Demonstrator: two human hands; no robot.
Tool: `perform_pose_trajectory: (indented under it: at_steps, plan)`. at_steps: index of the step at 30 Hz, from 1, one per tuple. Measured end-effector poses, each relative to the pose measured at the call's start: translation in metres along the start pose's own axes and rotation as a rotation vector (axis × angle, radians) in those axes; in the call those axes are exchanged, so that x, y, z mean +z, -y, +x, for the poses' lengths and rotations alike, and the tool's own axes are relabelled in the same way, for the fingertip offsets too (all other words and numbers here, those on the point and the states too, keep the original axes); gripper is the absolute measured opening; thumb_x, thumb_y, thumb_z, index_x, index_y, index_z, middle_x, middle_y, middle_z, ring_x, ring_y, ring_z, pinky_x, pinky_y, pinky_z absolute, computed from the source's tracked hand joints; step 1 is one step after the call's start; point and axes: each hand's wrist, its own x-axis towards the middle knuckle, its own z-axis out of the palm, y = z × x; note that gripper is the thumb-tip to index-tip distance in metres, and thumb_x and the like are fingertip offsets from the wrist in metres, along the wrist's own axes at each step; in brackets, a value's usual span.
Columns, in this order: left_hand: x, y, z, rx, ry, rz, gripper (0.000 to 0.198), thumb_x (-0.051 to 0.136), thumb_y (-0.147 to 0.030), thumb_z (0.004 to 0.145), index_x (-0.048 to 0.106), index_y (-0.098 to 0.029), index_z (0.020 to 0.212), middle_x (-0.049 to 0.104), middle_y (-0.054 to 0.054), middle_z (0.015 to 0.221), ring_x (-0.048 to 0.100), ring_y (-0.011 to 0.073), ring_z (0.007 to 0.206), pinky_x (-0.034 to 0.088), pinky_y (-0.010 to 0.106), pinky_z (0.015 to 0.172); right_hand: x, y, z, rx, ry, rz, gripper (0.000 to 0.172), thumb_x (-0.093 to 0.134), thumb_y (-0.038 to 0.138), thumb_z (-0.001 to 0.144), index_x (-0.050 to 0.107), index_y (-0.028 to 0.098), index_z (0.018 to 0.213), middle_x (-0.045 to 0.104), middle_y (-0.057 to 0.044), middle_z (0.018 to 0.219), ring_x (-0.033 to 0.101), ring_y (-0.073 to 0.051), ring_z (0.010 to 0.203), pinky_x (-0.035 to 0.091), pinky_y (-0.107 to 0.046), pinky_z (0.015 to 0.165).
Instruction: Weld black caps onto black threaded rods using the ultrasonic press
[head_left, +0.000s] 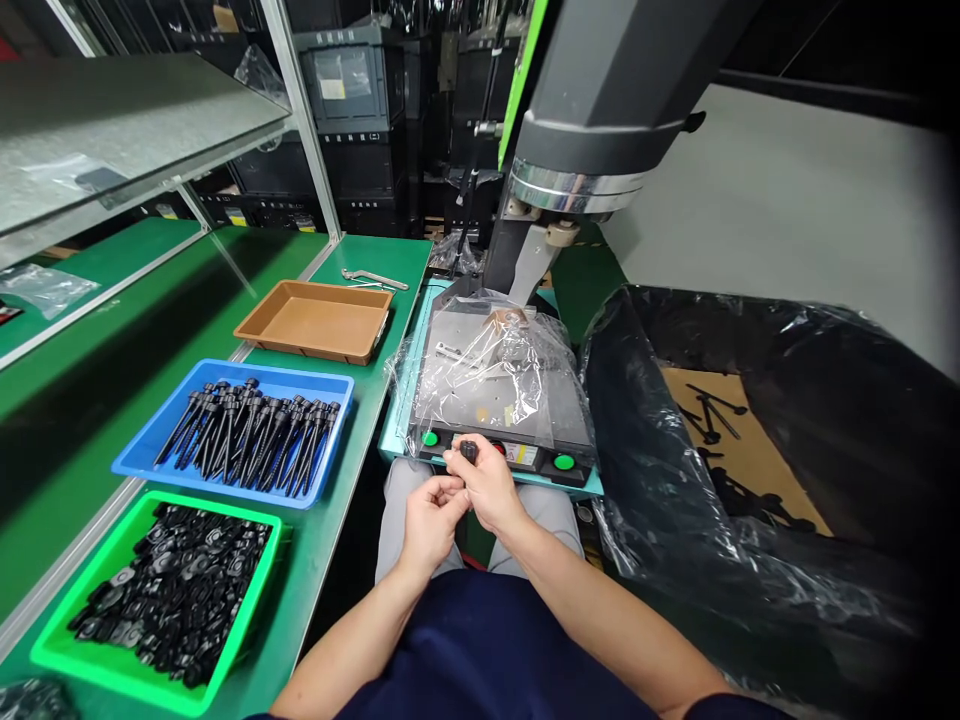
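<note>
In front of my lap, my right hand (493, 488) is closed around a small black plastic piece (469, 451), whose dark end shows between thumb and fingers. The rest of the piece is hidden by the hand. My left hand (435, 522) touches the right just below it, its thumb and fingertips pinched together; what they grip, if anything, cannot be made out. Behind both hands is the machine bed (480, 400), loosely covered by a clear plastic sheet (517, 370). Green buttons (564, 462) line its front edge.
On the green bench at left, a blue tray (341, 420) holds black rods with thick heads, and a green bin (274, 540) holds small black parts. A brown tray (307, 318) and wrench (375, 279) lie behind. The machine head (585, 150) overhangs the bed. A black-lined box (637, 420) stands right.
</note>
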Motion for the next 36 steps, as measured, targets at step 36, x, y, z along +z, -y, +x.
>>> perform_pose_trajectory:
  at_steps: [36]
  plan:
    - [-0.247, -0.167, 0.047, -0.127, -1.022, 1.436, 0.026, 0.051, -0.027, 0.087, 0.071, -0.019, 0.102, 0.071, 0.014, 0.106, 0.063, 0.0301, 0.104, 0.047, 0.040, 0.087, -0.097, -0.012, -0.034, 0.275, 0.146, 0.102, 0.060, 0.084, 0.050, 0.062, 0.058, 0.019, 0.107, 0.067, -0.004, 0.080, 0.063, -0.020, 0.073, 0.056, -0.030, 0.065]
